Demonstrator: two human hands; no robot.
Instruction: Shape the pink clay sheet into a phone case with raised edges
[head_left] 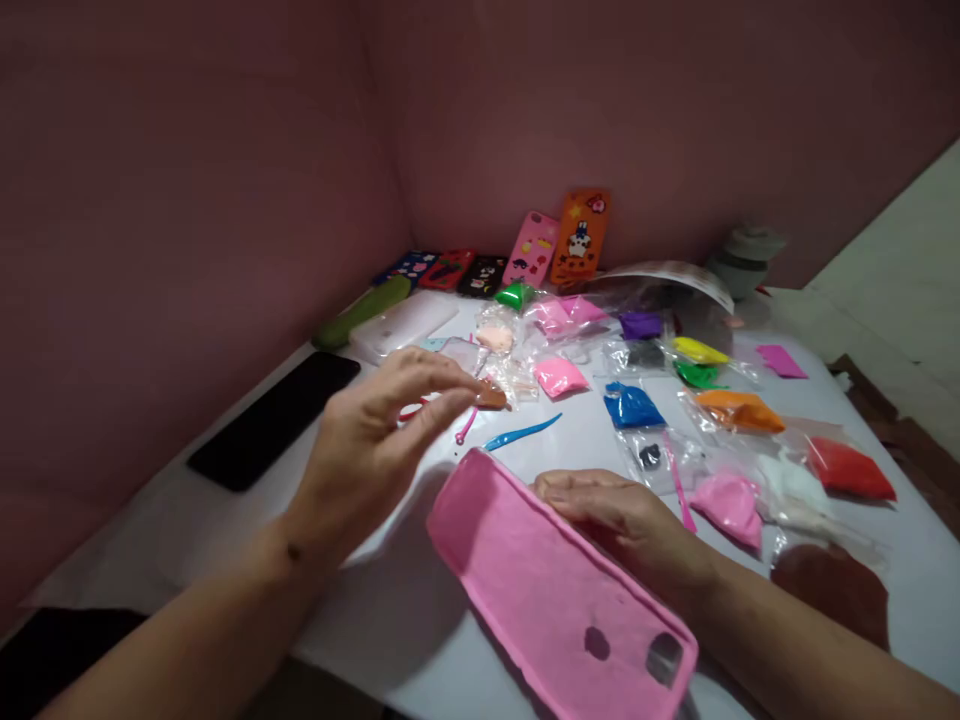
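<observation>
A pink phone case is tilted over the front of the white table, its hollow side showing, with two openings near its lower right end. My right hand grips its upper right edge, the fingers partly hidden behind it. Above the case's left end, my left hand is raised with thumb and fingers stretched out and a space between them. Just past its fingertips lies a small brown piece. A blue modelling tool and a pink tool lie between the hands.
A black phone, a clear case and a green object lie left. Decorated cases, including an orange one, stand or lie by the wall. Bags of coloured clay, such as blue and red, spread across the right.
</observation>
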